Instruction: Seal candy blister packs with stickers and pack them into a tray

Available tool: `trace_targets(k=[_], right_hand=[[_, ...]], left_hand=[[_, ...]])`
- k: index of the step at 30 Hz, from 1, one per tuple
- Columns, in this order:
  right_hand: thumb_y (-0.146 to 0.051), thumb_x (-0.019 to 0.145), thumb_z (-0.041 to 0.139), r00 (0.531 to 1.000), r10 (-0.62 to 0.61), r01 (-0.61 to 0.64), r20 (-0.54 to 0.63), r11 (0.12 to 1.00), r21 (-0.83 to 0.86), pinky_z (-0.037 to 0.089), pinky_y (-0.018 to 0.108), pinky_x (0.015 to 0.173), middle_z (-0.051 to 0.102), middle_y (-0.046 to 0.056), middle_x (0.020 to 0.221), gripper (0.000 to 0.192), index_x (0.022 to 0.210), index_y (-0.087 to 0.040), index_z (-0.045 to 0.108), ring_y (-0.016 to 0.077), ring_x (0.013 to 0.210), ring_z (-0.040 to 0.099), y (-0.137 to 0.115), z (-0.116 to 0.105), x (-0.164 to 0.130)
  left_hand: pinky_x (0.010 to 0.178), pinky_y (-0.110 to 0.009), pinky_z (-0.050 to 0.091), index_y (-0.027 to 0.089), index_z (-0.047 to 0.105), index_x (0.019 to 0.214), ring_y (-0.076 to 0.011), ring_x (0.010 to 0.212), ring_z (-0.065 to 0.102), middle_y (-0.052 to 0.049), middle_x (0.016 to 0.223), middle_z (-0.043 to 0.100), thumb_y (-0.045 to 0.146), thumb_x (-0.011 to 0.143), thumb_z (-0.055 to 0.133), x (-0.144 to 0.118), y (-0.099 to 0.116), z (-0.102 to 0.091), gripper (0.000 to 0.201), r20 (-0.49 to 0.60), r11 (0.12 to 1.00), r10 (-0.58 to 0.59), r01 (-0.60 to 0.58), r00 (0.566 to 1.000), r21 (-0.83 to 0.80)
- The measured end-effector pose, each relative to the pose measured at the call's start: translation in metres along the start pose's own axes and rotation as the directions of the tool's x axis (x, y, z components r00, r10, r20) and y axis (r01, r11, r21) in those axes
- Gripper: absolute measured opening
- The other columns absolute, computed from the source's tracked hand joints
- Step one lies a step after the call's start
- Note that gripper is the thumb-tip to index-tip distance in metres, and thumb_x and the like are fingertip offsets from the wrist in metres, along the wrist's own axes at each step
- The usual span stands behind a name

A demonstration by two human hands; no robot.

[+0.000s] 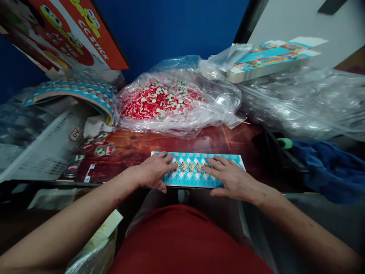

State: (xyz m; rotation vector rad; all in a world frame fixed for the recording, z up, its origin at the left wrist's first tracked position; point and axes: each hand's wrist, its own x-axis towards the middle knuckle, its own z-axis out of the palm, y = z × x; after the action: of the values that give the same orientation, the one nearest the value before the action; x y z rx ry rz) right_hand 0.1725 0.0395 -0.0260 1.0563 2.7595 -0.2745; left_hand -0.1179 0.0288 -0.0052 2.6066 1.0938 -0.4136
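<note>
Both palms flat, fingers spread — left hand (pixel 154 171) and right hand (pixel 232 179) pressing a blue card (pixel 196 173) at the table's (pixel 137 146) near edge. Gripping nothing. Bare wood beyond, then a bag of red pieces (pixel 159 101) — clutter crowding both sides.

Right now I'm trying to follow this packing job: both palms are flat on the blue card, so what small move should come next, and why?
Probably lift the left hand toward the small blister pieces lying left of the blue patterned card. Both it and the right hand rest open and empty on the card, which already lies flat at the table's near edge.
</note>
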Motion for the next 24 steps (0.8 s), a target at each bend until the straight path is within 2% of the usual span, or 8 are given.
trace_targets(k=[4,7,10,15,18,24], right_hand=[[-0.045,0.071,0.062,0.998,-0.024,0.022,0.059,0.999,0.047,0.033,0.055,0.094,0.04,0.013,0.135,0.065,0.13,-0.023,0.044,0.0365,0.123,0.033,0.007,-0.011,0.002],[-0.033,0.073,0.059,0.997,-0.063,0.062,0.053,0.998,0.028,0.034,0.049,0.095,0.042,0.014,0.132,0.057,0.127,-0.021,0.047,0.0339,0.121,0.036,0.015,-0.016,0.006],[-0.031,0.071,0.06,0.998,-0.052,0.052,0.038,0.999,-0.01,0.035,0.048,0.094,0.04,0.016,0.133,0.054,0.123,-0.019,0.051,0.0352,0.122,0.035,0.023,-0.02,0.016],[-0.034,0.069,0.06,1.0,-0.008,0.009,0.017,0.996,-0.083,0.033,0.053,0.092,0.042,0.017,0.132,0.056,0.122,-0.02,0.051,0.0373,0.12,0.037,0.019,-0.021,0.027],[-0.031,0.069,0.06,0.997,-0.07,0.067,-0.032,0.993,-0.099,0.033,0.051,0.093,0.046,0.015,0.128,0.056,0.123,-0.022,0.05,0.0357,0.119,0.039,0.008,-0.017,0.029],[-0.027,0.068,0.06,0.992,-0.121,0.118,-0.016,0.984,-0.132,0.036,0.043,0.094,0.052,0.017,0.121,0.058,0.124,-0.014,0.05,0.0316,0.115,0.045,0.0,-0.018,0.033]], left_hand=[[0.096,-0.045,0.03,0.025,0.036,0.131,-0.0357,0.121,0.034,-0.016,0.137,0.035,0.063,0.061,0.06,0.001,-0.003,-0.006,0.083,0.01,1.0,0.01,-0.01,1.0,-0.001],[0.097,-0.045,0.028,0.024,0.036,0.131,-0.0355,0.125,0.031,-0.016,0.14,0.031,0.059,0.064,0.059,0.002,-0.006,-0.01,0.079,0.034,1.0,0.01,-0.01,0.999,-0.011],[0.099,-0.045,0.026,0.022,0.034,0.133,-0.0354,0.128,0.025,-0.016,0.143,0.026,0.06,0.067,0.056,0.008,-0.016,-0.015,0.079,0.073,1.0,0.004,-0.002,0.997,-0.025],[0.097,-0.042,0.03,0.026,0.041,0.127,-0.0319,0.127,0.029,-0.012,0.142,0.03,0.039,0.069,0.061,0.021,-0.032,-0.023,0.063,0.098,1.0,0.013,-0.015,0.995,0.015],[0.094,-0.041,0.033,0.025,0.042,0.125,-0.0319,0.124,0.032,-0.012,0.14,0.033,0.035,0.064,0.065,0.023,-0.03,-0.026,0.066,0.105,0.999,0.016,-0.02,0.994,0.033],[0.085,-0.041,0.04,0.019,0.043,0.123,-0.0334,0.116,0.041,-0.016,0.129,0.043,0.032,0.06,0.066,0.023,-0.016,-0.032,0.068,0.101,0.996,0.024,-0.033,0.995,0.081]])
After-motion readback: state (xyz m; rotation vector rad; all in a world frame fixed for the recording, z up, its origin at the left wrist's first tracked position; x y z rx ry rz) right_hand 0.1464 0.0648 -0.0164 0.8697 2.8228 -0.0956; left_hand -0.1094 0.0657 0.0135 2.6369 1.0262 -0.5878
